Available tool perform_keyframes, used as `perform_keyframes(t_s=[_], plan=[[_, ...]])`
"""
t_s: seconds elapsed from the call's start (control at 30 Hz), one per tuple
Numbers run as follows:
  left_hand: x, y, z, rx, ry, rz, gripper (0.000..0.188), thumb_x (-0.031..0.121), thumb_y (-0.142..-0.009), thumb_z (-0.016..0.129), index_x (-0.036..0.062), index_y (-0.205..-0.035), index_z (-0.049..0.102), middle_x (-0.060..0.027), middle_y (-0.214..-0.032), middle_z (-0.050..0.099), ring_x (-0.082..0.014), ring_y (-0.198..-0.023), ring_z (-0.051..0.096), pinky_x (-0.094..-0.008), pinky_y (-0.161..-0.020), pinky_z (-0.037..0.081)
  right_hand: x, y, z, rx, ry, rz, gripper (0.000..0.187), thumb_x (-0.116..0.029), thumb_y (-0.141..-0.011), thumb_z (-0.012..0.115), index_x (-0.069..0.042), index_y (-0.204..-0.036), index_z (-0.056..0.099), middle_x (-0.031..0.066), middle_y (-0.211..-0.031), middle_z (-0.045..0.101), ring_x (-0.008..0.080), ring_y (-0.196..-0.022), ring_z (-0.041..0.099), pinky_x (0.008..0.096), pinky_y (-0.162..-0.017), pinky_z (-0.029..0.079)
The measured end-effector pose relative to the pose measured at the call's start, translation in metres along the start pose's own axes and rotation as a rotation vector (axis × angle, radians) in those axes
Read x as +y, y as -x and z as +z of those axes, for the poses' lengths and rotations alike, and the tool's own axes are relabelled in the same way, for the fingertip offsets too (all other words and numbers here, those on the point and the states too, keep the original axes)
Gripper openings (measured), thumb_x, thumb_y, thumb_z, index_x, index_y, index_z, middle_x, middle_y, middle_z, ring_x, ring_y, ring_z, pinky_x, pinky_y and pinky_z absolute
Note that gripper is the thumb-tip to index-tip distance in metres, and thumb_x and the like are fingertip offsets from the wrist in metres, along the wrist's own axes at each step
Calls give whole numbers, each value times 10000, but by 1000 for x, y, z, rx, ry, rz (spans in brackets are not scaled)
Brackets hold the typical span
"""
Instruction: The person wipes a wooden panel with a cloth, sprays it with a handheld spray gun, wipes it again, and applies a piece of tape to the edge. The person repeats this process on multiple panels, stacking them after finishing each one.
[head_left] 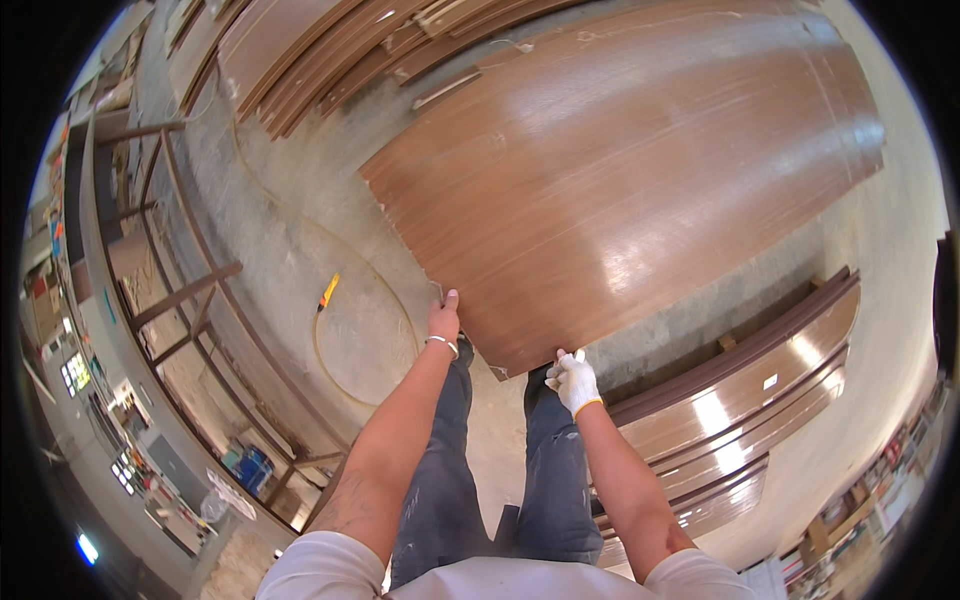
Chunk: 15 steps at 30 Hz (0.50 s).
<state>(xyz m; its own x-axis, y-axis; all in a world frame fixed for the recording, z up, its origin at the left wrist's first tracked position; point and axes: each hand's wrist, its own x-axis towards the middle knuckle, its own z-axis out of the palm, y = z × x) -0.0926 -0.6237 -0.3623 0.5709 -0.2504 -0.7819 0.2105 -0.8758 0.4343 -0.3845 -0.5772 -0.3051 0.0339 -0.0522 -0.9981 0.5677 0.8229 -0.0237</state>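
Note:
A large brown wood-grain panel [560, 220] stretches out in front of me, its near corner close to my legs. My left hand [444, 316], bare with a pale band at the wrist, grips the panel's left edge; the thumb lies on top and the other fingers are mostly hidden beneath. On the near edge, right of the corner, my right hand [573, 381] in a white glove is closed on the panel. Rough, chipped spots show along the left edge and at the near corner.
A thin hose [345, 240] with a yellow-and-orange end [329, 291] loops over the concrete floor on the left. Further left stands a brown frame [190, 290]. Stacked panels lie at the right [720, 420] and more boards [330, 50] at the far left.

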Motion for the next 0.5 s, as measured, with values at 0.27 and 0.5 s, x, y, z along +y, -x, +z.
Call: perform_keyframes(t_s=[0.27, 0.5], plan=[[-44, 25, 3, -92, 44, -62, 401, 355, -1036, 597, 17, -1240, 666, -38, -916, 681, -143, -712, 568, -324, -665, 485, -2, 31, -14, -35, 201, -25, 210, -144, -974, 563, -175, -1181, 565, 58, -1047, 682, 161, -692, 568, 386, -646, 532], [-46, 28, -5, -246, 367, -131, 314, 337, -1050, 599, 71, -1185, 698, 8, -910, 663, -129, -735, 615, -334, -714, 549, -34, 55, -39, 69, 219, -217, 426, -148, -922, 537, -166, -1347, 511, 66, -1142, 656, 184, -818, 584, 407, -771, 529]])
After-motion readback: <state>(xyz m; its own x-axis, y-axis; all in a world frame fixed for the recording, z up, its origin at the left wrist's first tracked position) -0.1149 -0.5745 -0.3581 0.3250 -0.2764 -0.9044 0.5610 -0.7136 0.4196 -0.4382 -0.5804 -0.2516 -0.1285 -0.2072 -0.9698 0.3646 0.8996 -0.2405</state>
